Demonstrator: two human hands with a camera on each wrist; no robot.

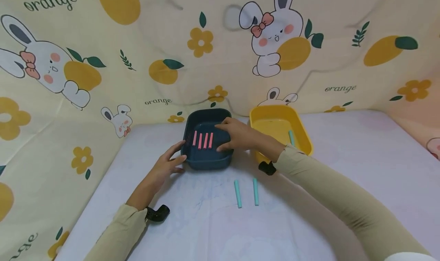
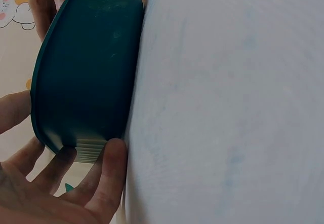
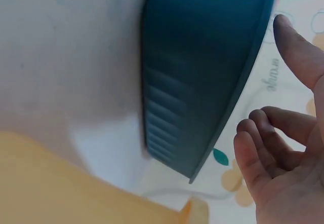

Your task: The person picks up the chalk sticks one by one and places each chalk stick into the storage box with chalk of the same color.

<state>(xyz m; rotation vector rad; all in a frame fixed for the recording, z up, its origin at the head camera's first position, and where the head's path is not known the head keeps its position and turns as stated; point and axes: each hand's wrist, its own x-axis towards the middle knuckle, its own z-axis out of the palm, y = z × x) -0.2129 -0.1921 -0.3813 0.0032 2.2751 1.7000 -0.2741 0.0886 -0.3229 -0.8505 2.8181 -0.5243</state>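
Four slim, pink, chalk-like sticks [image 1: 205, 141] lie side by side on the floor of a dark blue, rounded-corner tub with a smooth, plastic-looking finish [image 1: 207, 164], their long axes running from the tub's near side toward its far side with a slight rightward lean. A bare right hand [image 1: 239, 135] in a beige sleeve reaches over the tub's right rim; its fingertips and thumb, spread apart and gripping nothing, are the nearer to the sticks, which lie just to their left with a small gap between. At the tub's left side, a bare left hand [image 1: 165, 167] rests extended fingers against the outer wall and rim, with that wall between it and the sticks.

The pink sticks look straight, even in thickness and nearly equal in length, matte and bright against the tub's dark floor; whether they are truly chalk cannot be told. Just right of the tub stands a yellow, plastic-looking tub [image 1: 304, 136] with one turquoise stick [image 1: 291, 138] inside. Two loose turquoise sticks [image 1: 256, 192] lie on the white-covered table [image 1: 185, 234], nearer the wearer than the dark blue tub and to its right.
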